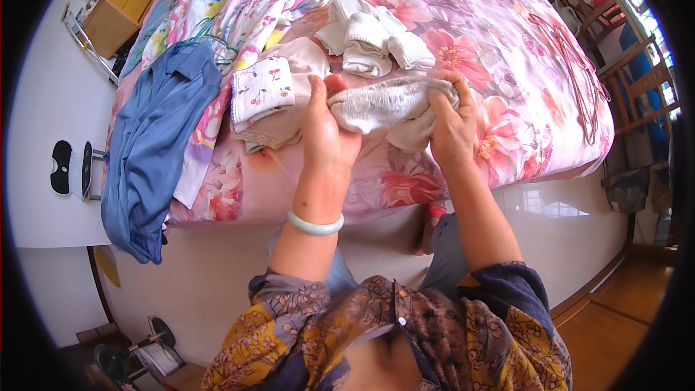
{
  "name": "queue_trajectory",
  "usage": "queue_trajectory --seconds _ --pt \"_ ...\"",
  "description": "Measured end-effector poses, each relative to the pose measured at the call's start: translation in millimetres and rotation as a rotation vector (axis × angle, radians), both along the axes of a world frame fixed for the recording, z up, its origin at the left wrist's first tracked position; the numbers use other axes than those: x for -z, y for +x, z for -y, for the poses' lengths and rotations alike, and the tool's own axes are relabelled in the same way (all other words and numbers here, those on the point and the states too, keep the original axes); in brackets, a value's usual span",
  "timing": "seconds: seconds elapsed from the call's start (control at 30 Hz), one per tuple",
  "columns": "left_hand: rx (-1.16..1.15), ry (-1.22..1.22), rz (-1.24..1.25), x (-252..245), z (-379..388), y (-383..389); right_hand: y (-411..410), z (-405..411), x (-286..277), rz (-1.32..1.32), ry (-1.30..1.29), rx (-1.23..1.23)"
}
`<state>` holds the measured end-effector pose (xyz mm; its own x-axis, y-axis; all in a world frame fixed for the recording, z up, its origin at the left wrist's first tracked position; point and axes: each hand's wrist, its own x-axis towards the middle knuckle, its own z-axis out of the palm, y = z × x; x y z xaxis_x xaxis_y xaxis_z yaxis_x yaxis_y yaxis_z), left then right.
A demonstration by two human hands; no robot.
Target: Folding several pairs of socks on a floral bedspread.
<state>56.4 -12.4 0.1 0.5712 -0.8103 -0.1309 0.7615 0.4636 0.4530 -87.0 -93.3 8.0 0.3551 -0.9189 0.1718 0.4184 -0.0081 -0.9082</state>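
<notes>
A white sock [388,100] with greyish patches on its sole stretches sideways between my two hands, above the bed. My right hand [455,119] grips it at the cuff end, thumb on the near side. The other end rests in my left hand [330,130], whose thumb points up and whose fingers are partly hidden behind the fabric. A second off-white sock [414,129] hangs or lies just below, by my right fingers. Beyond my hands sit several rolled white socks [369,38]. Left of my left hand, a folded cherry-print cloth [263,89] lies on folded beige clothing [304,60].
A floral sheet [505,136] covers the bed. Blue satin clothing [163,136] drapes over its left edge, next to a bright floral cloth [233,0] and teal hangers [209,35]. Pink wire hangers [578,81] lie at the right. Wooden chairs [630,76] stand beyond.
</notes>
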Motion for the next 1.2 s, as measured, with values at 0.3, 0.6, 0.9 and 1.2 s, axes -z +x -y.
queue_trajectory --seconds 0.3,0.6,0.9,1.2 --pt "-0.009 0.117 -0.107 -11 1 -28 2 -2 -6 -0.124 -0.469 0.217" --pt "-0.037 0.139 -0.161 -22 -3 -28 -5 -27 -14 -0.192 -0.543 0.030" --pt "0.241 -0.004 -0.046 26 12 -18 13 -49 -2 -0.431 -1.113 0.055" --pt "-0.035 -0.022 0.801 30 8 -52 7 23 3 -0.742 -0.508 0.251"
